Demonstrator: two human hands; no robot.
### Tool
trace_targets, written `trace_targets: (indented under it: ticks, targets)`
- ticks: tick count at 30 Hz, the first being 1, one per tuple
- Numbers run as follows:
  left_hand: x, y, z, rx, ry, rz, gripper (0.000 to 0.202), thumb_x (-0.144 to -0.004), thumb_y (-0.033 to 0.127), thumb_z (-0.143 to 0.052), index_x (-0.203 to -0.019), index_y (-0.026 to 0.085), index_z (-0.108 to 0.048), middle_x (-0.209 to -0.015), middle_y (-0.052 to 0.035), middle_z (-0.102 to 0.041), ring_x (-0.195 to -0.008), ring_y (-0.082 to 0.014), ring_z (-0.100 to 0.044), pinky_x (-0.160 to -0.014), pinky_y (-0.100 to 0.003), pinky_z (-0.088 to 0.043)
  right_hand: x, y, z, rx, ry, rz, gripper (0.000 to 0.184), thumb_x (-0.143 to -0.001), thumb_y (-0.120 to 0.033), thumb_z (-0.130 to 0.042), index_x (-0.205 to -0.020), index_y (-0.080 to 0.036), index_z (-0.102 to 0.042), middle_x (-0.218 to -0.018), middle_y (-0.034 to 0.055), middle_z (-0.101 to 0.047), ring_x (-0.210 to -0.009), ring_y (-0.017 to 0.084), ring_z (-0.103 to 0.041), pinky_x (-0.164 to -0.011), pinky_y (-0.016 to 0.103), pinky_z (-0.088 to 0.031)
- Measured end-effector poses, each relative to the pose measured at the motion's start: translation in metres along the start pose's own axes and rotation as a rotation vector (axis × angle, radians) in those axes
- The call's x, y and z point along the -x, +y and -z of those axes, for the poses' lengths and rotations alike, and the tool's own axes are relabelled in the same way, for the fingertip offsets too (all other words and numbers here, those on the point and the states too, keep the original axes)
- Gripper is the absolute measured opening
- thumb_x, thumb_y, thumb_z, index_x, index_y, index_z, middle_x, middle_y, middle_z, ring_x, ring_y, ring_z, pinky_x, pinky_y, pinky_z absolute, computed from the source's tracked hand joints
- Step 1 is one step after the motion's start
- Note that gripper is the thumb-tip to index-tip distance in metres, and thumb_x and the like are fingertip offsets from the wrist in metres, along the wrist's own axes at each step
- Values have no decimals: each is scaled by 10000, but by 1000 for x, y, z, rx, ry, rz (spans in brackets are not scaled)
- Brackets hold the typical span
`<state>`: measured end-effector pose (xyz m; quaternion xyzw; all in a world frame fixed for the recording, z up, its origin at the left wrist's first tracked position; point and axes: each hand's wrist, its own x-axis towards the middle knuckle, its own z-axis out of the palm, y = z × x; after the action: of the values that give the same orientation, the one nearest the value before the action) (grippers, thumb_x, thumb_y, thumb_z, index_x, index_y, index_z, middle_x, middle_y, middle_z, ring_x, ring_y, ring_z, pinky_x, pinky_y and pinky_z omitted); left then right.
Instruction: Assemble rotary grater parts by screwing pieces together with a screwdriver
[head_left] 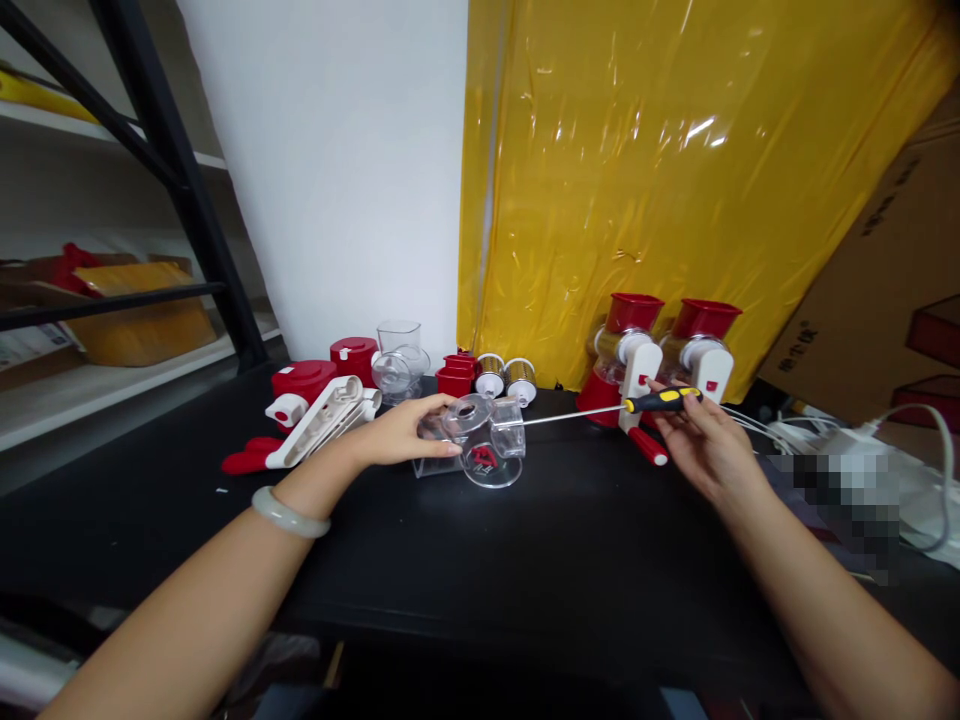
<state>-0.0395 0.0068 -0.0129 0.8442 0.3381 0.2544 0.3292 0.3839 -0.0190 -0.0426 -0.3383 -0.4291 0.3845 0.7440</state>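
My left hand (409, 430) is closed round a clear plastic grater housing (495, 465), which lies tilted at the middle of the black table. A red mark shows through its round flange. In my right hand (709, 440) is a screwdriver (660, 401) with a black and yellow handle. Its long metal shaft points left, and the tip reaches the square end of the housing; whether it goes inside I cannot tell. Just behind the right hand stand two red and white rotary graters (636, 350) with crank handles.
Behind the left hand are white crank arms with red handles (315, 425), red bases (304, 378), another clear housing (399, 360), red hoppers (456, 375) and metal drums (506, 378). White cables and a power adapter (851, 445) lie at right, near a cardboard box (855, 260).
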Motion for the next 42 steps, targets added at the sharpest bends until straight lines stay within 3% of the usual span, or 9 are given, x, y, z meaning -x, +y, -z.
trace_targets:
  ticks: [6, 13, 17, 23, 30, 35, 39, 42]
  targets:
    - [0, -1, 0, -3, -3, 2, 587, -814, 417, -793, -1312, 205, -566, -1221, -121, -716, -1065, -276, -701, -843, -374, -554, 2, -4, -3, -69, 56, -8, 282, -680, -326, -893, -884, -256, -711, -1002, -1, -756, -1072, 174, -712, -1047, 343, -529]
    - [0, 0, 0, 2, -2, -9, 557, -813, 401, -795, -1290, 209, -582, -1202, -108, -727, -1062, -270, -705, -846, -365, -548, 4, -4, -7, 13, 55, 11, 335, -738, -383, -839, -1029, -281, -709, -1040, 6, -743, -1042, 182, -719, -987, 370, -556]
    - [0, 0, 0, -9, -3, 4, 573, -807, 415, -795, -1297, 213, -576, -1210, -108, -723, -1063, -274, -702, -838, -364, -547, 2, 1, -5, 106, 58, 70, 382, -778, -511, -791, -1078, -295, -694, -1004, 4, -736, -839, 158, -735, -876, 372, -596]
    - [0, -3, 0, -16, 2, -4, 569, -806, 417, -795, -1290, 215, -576, -1202, -106, -719, -1053, -274, -701, -839, -367, -552, -1, 5, -1, 193, 100, 64, 524, -685, -584, -837, -1067, -257, -691, -813, -10, -719, -566, 142, -683, -650, 318, -610]
    - [0, -1, 0, -14, -2, -6, 571, -813, 414, -793, -1295, 207, -568, -1231, -114, -710, -1082, -275, -694, -867, -372, -553, 0, 3, -2, 130, 54, 14, 454, -733, -453, -800, -1135, -301, -653, -876, -5, -744, -731, 176, -729, -669, 321, -604]
    - [0, -2, 0, -29, 6, 3, 581, -806, 427, -795, -1295, 208, -570, -1224, -115, -714, -1065, -281, -698, -841, -372, -551, 1, 1, -3, 50, 44, -68, 393, -709, -361, -765, -1077, -274, -654, -925, 34, -770, -828, 203, -742, -701, 332, -604]
    - [0, -2, 0, -29, 5, -2, 555, -808, 423, -792, -1273, 205, -583, -1212, -110, -720, -1064, -279, -699, -839, -371, -551, -1, 5, -2, 60, 63, -55, 403, -778, -518, -718, -1066, -246, -643, -869, 53, -755, -797, 236, -745, -678, 384, -612]
    - [0, -1, 0, -20, 1, -1, 562, -807, 430, -790, -1274, 200, -577, -1198, -105, -723, -1061, -278, -701, -850, -378, -551, -3, 10, 0, 173, 111, 19, 486, -763, -661, -718, -968, -227, -642, -770, 24, -701, -649, 208, -704, -583, 360, -595]
